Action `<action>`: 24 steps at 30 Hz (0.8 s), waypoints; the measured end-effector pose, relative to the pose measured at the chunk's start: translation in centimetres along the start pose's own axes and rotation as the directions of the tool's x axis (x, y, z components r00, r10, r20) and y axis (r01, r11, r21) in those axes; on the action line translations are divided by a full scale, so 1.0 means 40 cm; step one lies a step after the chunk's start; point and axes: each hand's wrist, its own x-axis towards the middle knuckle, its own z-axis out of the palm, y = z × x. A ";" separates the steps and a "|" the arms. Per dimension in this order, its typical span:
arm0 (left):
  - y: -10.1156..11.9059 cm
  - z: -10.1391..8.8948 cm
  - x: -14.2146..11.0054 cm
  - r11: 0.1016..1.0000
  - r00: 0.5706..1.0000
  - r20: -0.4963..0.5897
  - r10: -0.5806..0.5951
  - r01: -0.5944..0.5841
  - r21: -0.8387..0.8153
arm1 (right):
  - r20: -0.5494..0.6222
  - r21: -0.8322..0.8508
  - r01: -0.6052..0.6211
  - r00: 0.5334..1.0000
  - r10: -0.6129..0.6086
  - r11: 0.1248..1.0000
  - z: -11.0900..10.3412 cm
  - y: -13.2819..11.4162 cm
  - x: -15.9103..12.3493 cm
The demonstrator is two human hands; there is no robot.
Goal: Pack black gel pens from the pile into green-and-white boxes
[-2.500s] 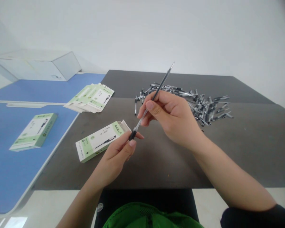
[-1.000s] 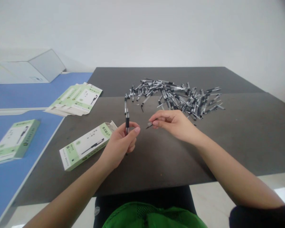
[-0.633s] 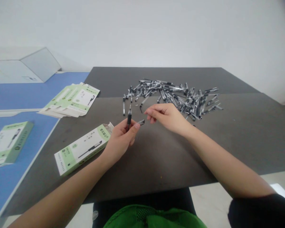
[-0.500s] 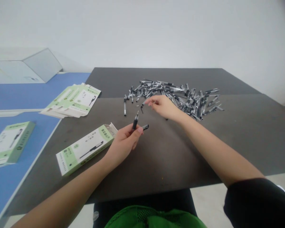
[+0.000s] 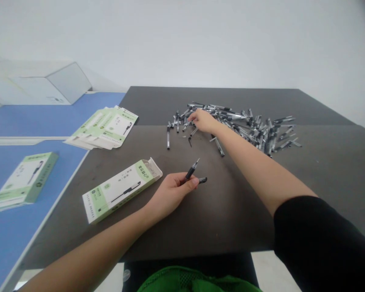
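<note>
My left hand (image 5: 176, 188) is closed on a gel pen (image 5: 191, 170) with a black grip and a bare pointed tip aimed up and to the right. A second dark piece (image 5: 202, 179), like the end of a pen or cap, sticks out past the thumb. Beyond it, my right hand (image 5: 203, 121) is at the left part of a heap of black-and-clear pens (image 5: 261, 134). Its fingers point down and are bent together; what they pinch, if anything, is hidden. An open white-and-green pen box (image 5: 120, 190) lies left of my left hand, its end flap toward it.
Flat white-and-green cartons (image 5: 106, 127) overlap at the dark table's left edge. Another pen box (image 5: 24, 180) lies on the blue surface (image 5: 6, 243). A large white box (image 5: 48, 83) stands behind. One pen (image 5: 168, 137) and a small black clip-like piece (image 5: 190, 141) lie before the heap.
My right hand has moved farther into the heap, its fingers now bent down. My left hand still holds the pen, now tilted more to the right. The view has shifted slightly.
</note>
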 end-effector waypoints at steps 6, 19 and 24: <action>-0.006 -0.001 0.001 0.998 1.000 -0.020 0.000 0.001 0.063 | 0.053 -0.056 -0.013 0.998 0.016 0.998 0.026 -0.026 0.070; 0.000 -0.008 0.001 0.994 0.998 -0.045 -0.038 0.043 0.098 | 0.222 -0.161 0.059 0.975 -0.022 0.985 -0.015 -0.041 0.089; -0.004 -0.009 0.003 0.993 0.999 -0.045 -0.031 0.036 0.110 | 0.250 -0.199 0.101 0.967 -0.049 0.975 -0.025 -0.037 0.082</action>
